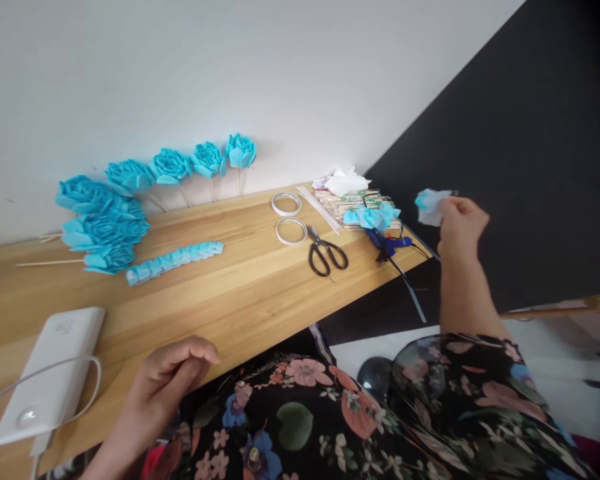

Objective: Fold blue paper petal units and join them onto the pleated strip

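Note:
My right hand (463, 223) is raised past the table's right end, fingers pinched on a crumpled piece of white and light-blue paper (430, 205). My left hand (175, 373) rests by the table's front edge, its fingers curled in and nothing visible in them. A folded light-blue paper strip (175, 261) lies beyond it. Black-handled scissors (327, 257) and two tape rolls (291, 231) are mid-table. To their right, more crumpled blue paper (373, 216) sits by a blue glue gun (387, 244) with a black cord.
Several blue paper roses (173, 166) on sticks lean along the wall, others (103, 227) piled at left. A white power bank (55, 367) with a cable lies front left. Bundled sticks (330, 203) carry white tissue (347, 180) at the back right. A dark panel (530, 167) stands at right.

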A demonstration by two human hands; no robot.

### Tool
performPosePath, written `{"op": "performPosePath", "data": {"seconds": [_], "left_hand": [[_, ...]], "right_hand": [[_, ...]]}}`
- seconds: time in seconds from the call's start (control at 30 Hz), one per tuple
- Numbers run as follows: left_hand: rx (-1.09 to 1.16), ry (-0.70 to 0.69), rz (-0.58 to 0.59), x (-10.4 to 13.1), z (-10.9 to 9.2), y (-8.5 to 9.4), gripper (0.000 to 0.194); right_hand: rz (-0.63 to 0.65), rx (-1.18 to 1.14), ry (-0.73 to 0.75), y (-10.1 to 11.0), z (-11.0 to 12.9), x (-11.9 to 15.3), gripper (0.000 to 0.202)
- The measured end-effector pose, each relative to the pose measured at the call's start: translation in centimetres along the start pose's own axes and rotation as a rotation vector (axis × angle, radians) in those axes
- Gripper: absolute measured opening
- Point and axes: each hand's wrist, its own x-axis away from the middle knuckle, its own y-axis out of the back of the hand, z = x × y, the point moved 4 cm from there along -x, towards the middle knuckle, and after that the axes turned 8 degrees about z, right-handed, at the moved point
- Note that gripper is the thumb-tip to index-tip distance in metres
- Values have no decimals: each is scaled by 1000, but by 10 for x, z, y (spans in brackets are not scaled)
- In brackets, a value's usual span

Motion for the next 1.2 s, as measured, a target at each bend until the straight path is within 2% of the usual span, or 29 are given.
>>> {"op": "performPosePath", "data": {"seconds": [0.03, 0.07, 0.1, 0.17, 0.23, 0.3, 0.37, 0.47, 0.57, 0.67, 0.8, 0.9, 1.0, 1.1, 1.2], "left_hand": [[9, 2, 1, -5, -6, -1, 26], [14, -9, 18, -11, -13, -3, 26], [12, -31, 58, -18, -20, -7, 27], [-4, -90, 156, -38, -35, -15, 27], [-9, -156, 238, -62, -43, -21, 25], [-16, -191, 255, -88, -42, -21, 26], [-27, -210, 203, -111, -34, -15, 32], [-10, -216, 95, -135, -21, -6, 46], [88, -193, 20, -146, -10, -4, 45], [112, -185, -53, -150, -1, -5, 27], [127, -189, -85, -147, 9, -3, 15], [179, -198, -129, -145, 13, 2, 14], [234, -210, -172, -145, 12, 6, 15], [274, -208, -205, -145, 10, 11, 18], [268, -186, -201, -144, 7, 17, 24]], "right_hand": [[-43, -91, -33, 3, 13, 2, 47], [-101, -377, -124, 1, 25, 8, 36], [-76, -625, -161, -8, 45, 17, 26], [139, -925, -157, -40, 96, 40, 18], [319, -994, -117, -74, 147, 68, 20], [549, -1124, -123, -109, 189, 96, 22], [722, -1207, -147, -134, 219, 118, 24], [863, -1234, -133, -154, 249, 135, 24], [917, -1175, -57, -161, 268, 140, 22], [946, -1097, 35, -163, 282, 141, 24], [1060, -1070, 53, -169, 291, 138, 37], [1178, -1065, 112, -174, 294, 134, 48], [1293, -1057, 250, -178, 295, 132, 49], [1328, -1015, 367, -180, 292, 134, 49], [1332, -986, 412, -183, 288, 137, 53]]}}
